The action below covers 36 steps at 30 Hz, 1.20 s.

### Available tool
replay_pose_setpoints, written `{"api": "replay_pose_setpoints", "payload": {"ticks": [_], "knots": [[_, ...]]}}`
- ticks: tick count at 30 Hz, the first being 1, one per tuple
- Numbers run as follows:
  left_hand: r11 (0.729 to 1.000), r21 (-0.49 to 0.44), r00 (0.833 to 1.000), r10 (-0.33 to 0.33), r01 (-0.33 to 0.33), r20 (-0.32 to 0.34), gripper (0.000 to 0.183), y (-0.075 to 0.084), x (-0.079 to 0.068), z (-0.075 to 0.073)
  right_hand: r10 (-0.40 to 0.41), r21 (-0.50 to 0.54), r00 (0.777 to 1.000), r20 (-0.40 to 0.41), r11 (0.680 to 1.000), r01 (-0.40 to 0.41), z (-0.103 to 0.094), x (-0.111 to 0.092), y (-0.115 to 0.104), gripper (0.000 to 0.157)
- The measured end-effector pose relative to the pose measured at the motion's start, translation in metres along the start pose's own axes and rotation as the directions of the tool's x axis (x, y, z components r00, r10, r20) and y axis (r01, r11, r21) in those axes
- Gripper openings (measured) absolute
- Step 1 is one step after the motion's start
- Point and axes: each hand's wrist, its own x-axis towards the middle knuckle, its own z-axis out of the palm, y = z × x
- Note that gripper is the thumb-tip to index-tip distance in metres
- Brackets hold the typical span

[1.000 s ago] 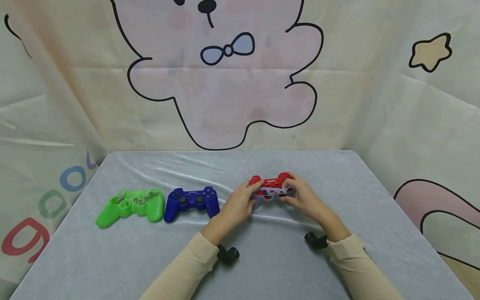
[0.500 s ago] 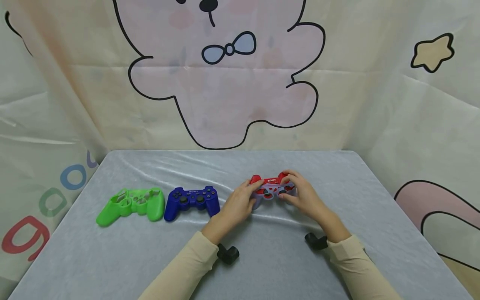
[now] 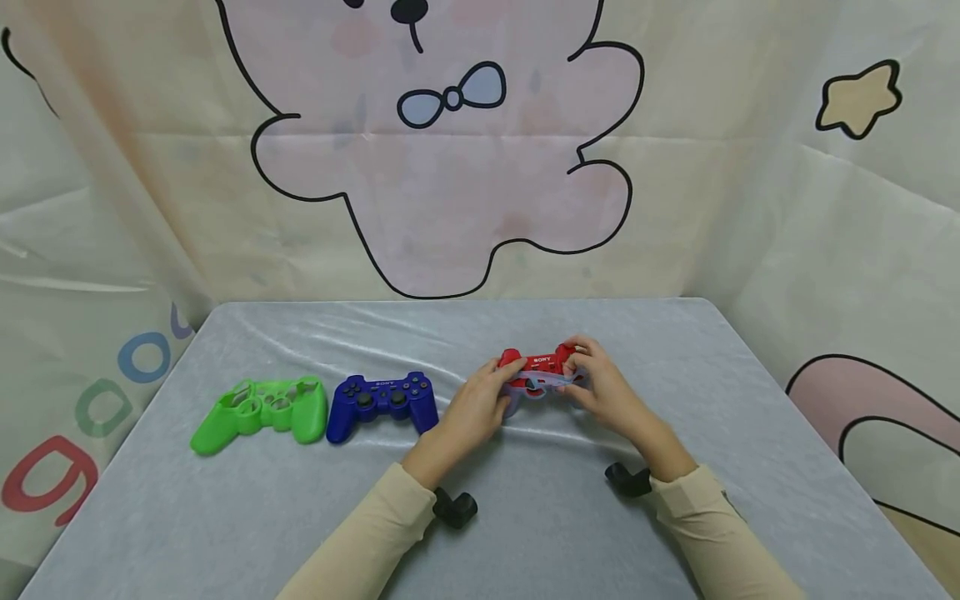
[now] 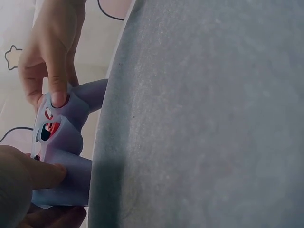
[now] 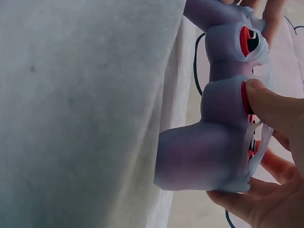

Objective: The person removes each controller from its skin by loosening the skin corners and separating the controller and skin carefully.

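Observation:
A red game controller (image 3: 542,363) sits partly inside a translucent pale purple silicone sleeve (image 5: 204,156), its upper red edge bare in the head view. My left hand (image 3: 474,407) grips the left end, with the thumb on the near side of the sleeve and fingers over the top. At the right end my right hand (image 3: 611,398) pinches the sleeve's stretched edge with its fingers. In the right wrist view, the right thumb (image 5: 268,102) presses at a round stick opening. Red and black parts show through the sleeve's holes. The controller's underside is hidden.
Left of my hands, a blue game controller (image 3: 383,407) lies on the grey cloth-covered table (image 3: 525,533). A green silicone sleeve (image 3: 262,410) lies beside it, further left. Printed curtains (image 3: 450,183) stand behind the table and at both sides.
My right fingers have shifted over the right end, and the sleeve's edge there is now pulled up and stretched. My left hand keeps its grip; the blue controller and green sleeve lie still.

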Motion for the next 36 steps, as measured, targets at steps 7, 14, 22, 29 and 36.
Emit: {"api": "replay_pose_setpoints", "payload": {"ticks": [7, 14, 22, 29, 36], "knots": [[1.0, -0.002, 1.0, 0.019, -0.019, -0.008, 0.059, -0.002, 0.0, 0.0, 0.002, -0.025, 1.0, -0.016, 1.0, -0.003, -0.004, 0.0, 0.003, 0.041], [0.999, -0.038, 0.999, 0.018, -0.02, -0.041, 0.064, -0.005, 0.0, 0.001, 0.102, -0.013, 0.987, 0.127, 0.995, -0.101, -0.007, -0.004, 0.018, 0.099], [0.976, -0.154, 0.987, -0.159, 0.155, -0.013, 0.067, -0.012, 0.0, 0.0, 0.123, -0.04, 0.982, 0.142, 0.992, -0.119, -0.005, -0.004, 0.023, 0.091], [0.988, -0.006, 0.987, -0.158, 0.157, -0.017, 0.08, -0.015, -0.001, 0.005, 0.117, -0.041, 0.983, 0.142, 0.993, -0.113, -0.006, -0.004, 0.023, 0.089], [0.986, 0.103, 0.991, -0.129, 0.132, -0.043, 0.081, -0.012, -0.003, 0.007, 0.111, -0.056, 0.985, 0.135, 0.993, -0.104, -0.006, -0.006, 0.024, 0.087]]}}
